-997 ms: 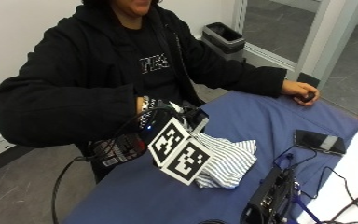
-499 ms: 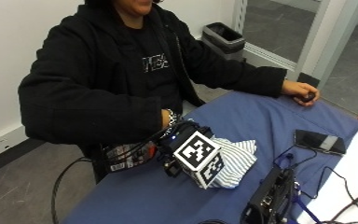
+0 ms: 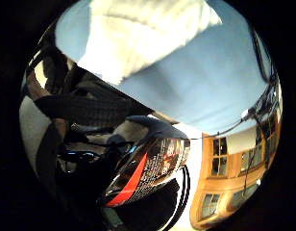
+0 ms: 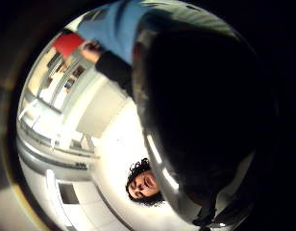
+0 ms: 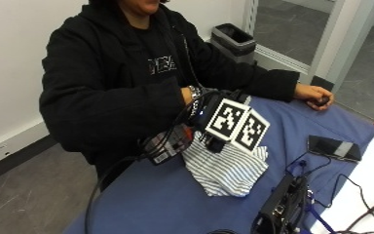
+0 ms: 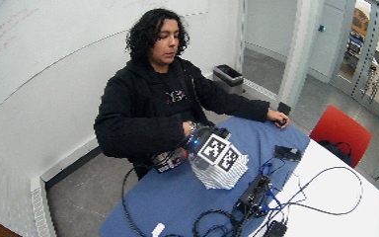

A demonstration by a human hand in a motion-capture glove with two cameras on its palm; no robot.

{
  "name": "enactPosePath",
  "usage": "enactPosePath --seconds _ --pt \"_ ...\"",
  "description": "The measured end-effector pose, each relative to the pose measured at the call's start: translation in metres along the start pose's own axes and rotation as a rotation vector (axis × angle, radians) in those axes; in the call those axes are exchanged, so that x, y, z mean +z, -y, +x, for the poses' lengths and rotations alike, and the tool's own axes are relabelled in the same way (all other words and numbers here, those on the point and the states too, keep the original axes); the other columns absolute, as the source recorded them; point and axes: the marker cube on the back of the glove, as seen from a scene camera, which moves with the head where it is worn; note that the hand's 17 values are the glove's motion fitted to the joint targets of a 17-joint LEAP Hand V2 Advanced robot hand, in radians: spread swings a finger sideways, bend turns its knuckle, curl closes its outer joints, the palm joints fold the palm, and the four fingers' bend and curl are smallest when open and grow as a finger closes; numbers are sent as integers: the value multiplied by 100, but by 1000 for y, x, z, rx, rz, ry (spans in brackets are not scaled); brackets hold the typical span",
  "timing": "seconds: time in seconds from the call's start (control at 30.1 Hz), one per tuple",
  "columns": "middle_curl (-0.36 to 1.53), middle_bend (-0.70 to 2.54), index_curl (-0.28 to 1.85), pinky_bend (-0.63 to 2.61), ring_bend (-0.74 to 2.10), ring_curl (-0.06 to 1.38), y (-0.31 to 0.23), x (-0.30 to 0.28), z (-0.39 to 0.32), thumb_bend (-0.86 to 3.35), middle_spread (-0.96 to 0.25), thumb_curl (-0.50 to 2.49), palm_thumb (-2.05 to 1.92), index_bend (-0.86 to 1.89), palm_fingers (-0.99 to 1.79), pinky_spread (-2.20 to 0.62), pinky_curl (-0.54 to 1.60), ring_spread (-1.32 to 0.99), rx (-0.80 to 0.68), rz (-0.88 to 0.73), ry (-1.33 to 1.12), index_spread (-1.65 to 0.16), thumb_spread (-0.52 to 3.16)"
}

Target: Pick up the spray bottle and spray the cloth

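White walls and a glass partition close in the room, and a blue-covered bench (image 5: pixel 343 122) runs across it toward me. On that bench I see a striped cloth (image 5: pixel 229 168) crumpled near the front edge. My gloved right hand (image 5: pixel 203 114) hangs just above the near corner of the cloth, and the spray bottle (image 5: pixel 167 146) sits under it, lying tilted with its labelled body pointing toward the bench edge, just beside the cloth. From the little-finger palm view, the bottle's red and black label (image 3: pixel 148 168) fills the space close to the palm, with black straps around it, the blue bench and the pale cloth (image 3: pixel 138 38) beyond. I cannot tell whether the fingers are curled round the bottle or only resting near it; the marker hides them. The bare left hand (image 5: pixel 313 93) rests on the far part of the bench, well apart, over a small dark object. A dark phone (image 5: pixel 333 147) lies flat on the bench beside the white surface.
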Motion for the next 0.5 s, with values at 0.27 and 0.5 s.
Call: enactPosePath --seconds 0.27,0.5 --pt "59 65 54 55 76 51 20 1 -108 5 -18 86 105 15 125 -22 45 -19 -434 102 65 -25 115" --pt "60 65 54 55 76 51 62 20 -177 4 -18 88 105 15 125 -23 45 -19 -800 237 228 -24 116"
